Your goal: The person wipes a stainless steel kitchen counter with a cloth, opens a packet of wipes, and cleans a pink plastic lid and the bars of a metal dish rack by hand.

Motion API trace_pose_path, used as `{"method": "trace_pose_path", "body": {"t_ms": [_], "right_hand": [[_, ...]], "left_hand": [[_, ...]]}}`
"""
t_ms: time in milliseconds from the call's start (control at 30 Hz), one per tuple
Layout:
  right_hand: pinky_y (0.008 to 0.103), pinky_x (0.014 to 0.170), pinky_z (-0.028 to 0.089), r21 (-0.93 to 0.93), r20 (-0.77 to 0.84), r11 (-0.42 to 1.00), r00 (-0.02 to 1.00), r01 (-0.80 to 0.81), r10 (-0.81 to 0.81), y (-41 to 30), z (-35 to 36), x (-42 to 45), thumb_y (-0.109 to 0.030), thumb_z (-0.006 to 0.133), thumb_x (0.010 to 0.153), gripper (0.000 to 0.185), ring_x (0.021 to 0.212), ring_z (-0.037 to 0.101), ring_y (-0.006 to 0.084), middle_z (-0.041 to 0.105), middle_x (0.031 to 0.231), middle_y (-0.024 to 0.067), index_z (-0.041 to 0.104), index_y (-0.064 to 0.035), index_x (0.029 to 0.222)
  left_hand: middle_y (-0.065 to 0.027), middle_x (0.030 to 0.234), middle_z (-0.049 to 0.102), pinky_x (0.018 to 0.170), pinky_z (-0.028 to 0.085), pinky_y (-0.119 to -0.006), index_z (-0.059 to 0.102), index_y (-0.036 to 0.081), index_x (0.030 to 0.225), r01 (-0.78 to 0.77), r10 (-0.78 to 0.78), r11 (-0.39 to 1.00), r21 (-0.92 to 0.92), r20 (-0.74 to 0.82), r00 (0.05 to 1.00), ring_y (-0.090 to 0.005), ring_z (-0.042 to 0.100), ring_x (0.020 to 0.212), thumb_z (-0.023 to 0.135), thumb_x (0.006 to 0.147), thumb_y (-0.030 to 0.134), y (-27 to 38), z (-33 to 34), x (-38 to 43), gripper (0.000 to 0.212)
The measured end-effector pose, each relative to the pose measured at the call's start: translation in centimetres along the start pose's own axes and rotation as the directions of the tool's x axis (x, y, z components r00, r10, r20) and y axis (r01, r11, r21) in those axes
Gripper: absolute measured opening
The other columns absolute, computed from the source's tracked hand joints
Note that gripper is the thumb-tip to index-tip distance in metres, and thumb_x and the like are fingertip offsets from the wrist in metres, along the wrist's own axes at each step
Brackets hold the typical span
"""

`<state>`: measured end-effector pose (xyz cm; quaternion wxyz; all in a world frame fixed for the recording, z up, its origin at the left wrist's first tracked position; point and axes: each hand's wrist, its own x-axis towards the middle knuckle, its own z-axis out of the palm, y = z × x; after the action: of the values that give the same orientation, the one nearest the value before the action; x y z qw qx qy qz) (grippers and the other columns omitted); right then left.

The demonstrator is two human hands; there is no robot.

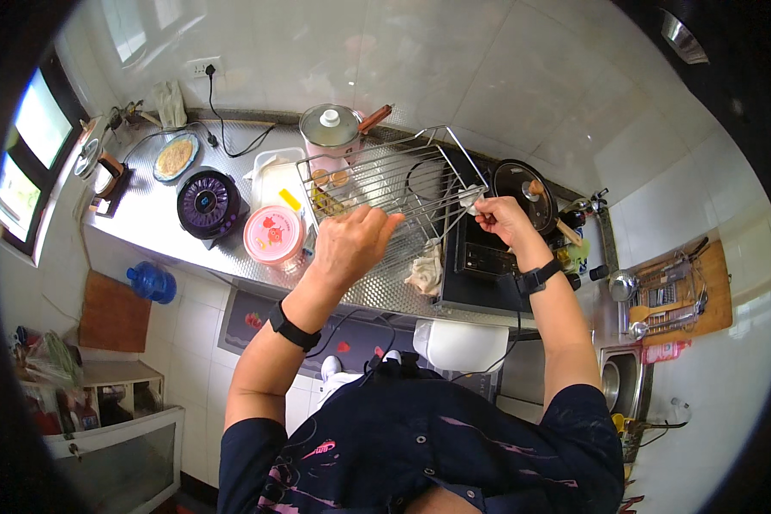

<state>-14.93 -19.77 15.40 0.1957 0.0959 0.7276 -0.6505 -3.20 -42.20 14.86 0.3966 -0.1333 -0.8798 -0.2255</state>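
A metal wire rack (385, 181) is held above the counter, tilted, with its bars running lengthwise. My left hand (353, 243) grips its near edge, toward the left end. At the rack's right end, my right hand (504, 220) pinches a crumpled white cloth (469, 198) that touches the bars. Through the wires I see small jars (339, 177) and the patterned metal counter (385, 283). A second, off-white cloth (426, 270) lies crumpled on the counter below the rack.
Behind the rack stands a lidded pot (329, 128) with a wooden handle. A pink-lidded tub (274, 235), a round black appliance (207, 202) and a plate with a flatbread (175, 157) sit leftward. On the right are a black cooktop (475, 283) and a glass-lidded pan (520, 186).
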Motion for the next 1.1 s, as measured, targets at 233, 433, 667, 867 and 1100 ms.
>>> {"method": "trace_pose_path", "body": {"t_ms": [233,433,667,867,1100], "right_hand": [[0.0246,0.042,0.036,-0.138,-0.013,0.984,0.994,-0.114,0.113,-0.2,0.2,2.0,-0.001,0.051,0.061,0.002,0.042,0.044,0.0144,0.049,0.051,0.0067,0.053,-0.0004,0.059],[0.0205,0.04,0.035,-0.042,0.074,0.999,0.997,0.015,-0.012,1.0,0.5,4.5,-0.017,0.062,0.064,0.013,0.043,0.044,0.0096,0.05,0.053,0.0005,0.057,-0.0046,0.064],[0.0193,0.04,0.035,-0.061,0.009,0.998,1.0,0.017,-0.017,0.8,0.3,1.7,-0.016,0.06,0.067,0.017,0.045,0.045,0.009,0.05,0.053,0.0018,0.055,-0.0008,0.062],[0.0216,0.04,0.038,-0.129,-0.051,0.986,0.994,-0.105,0.099,0.7,0.3,0.6,-0.008,0.056,0.067,0.01,0.043,0.048,0.011,0.052,0.054,0.005,0.054,0.0006,0.063],[0.0223,0.04,0.039,-0.157,-0.008,0.987,0.999,0.033,-0.034,0.9,0.7,2.2,-0.011,0.051,0.069,0.014,0.044,0.048,0.0124,0.052,0.055,0.0065,0.053,0.0,0.061]], "left_hand": [[-0.0062,0.043,0.041,0.032,0.034,-0.03,0.039,0.007,0.049,0.023,-0.018,0.996,-0.081,0.066,0.998,-0.0231,0.043,0.035,0.056,0.069,0.02,-0.5,-0.1,0.4,0.029],[-0.0063,0.044,0.042,0.033,0.035,-0.031,0.04,0.007,0.05,0.075,-0.06,0.986,-0.149,0.1,0.993,-0.0232,0.044,0.037,0.056,0.069,0.02,-0.8,0.0,1.2,0.028],[-0.0057,0.046,0.044,0.033,0.036,-0.03,0.042,0.007,0.05,0.138,-0.13,0.989,-0.049,0.132,0.983,-0.0224,0.046,0.037,0.055,0.07,0.022,-0.4,0.0,1.4,0.028],[-0.0064,0.046,0.044,0.032,0.035,-0.031,0.041,0.007,0.05,0.124,-0.115,0.99,-0.069,0.114,0.987,-0.0236,0.045,0.036,0.055,0.07,0.022,-0.6,0.2,1.3,0.028],[-0.0069,0.046,0.043,0.033,0.035,-0.032,0.041,0.006,0.05,0.104,-0.092,0.989,-0.102,0.116,0.989,-0.0246,0.044,0.036,0.054,0.071,0.021,-0.5,0.1,1.5,0.029]]}}
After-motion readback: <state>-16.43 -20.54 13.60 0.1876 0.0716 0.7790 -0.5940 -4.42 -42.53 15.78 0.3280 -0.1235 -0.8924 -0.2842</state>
